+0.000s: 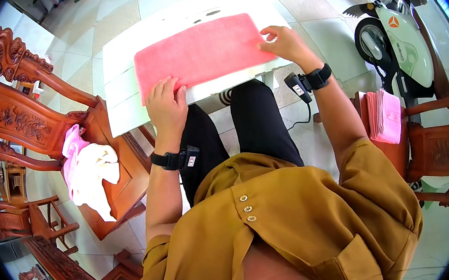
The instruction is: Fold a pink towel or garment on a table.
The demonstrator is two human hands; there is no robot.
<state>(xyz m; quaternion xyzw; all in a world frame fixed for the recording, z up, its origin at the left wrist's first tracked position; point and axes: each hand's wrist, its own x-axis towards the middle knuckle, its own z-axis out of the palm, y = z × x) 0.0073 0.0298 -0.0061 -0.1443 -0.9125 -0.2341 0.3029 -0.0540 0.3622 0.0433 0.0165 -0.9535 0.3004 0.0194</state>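
A folded pink towel lies flat as a long rectangle on a white table before me. My left hand rests at the towel's near left corner, fingertips on the cloth and thumb a little apart from them. At the towel's right edge is my right hand, its thumb over the cloth and its index finger curled with a gap between them. No cloth shows gripped in either hand. Both wrists wear black straps with small devices.
White and pink cloths lie heaped on a carved wooden chair at left. On the right, a stack of folded pink towels sits on another wooden seat. Motorbikes stand at the upper right. A cable hangs beside my right wrist.
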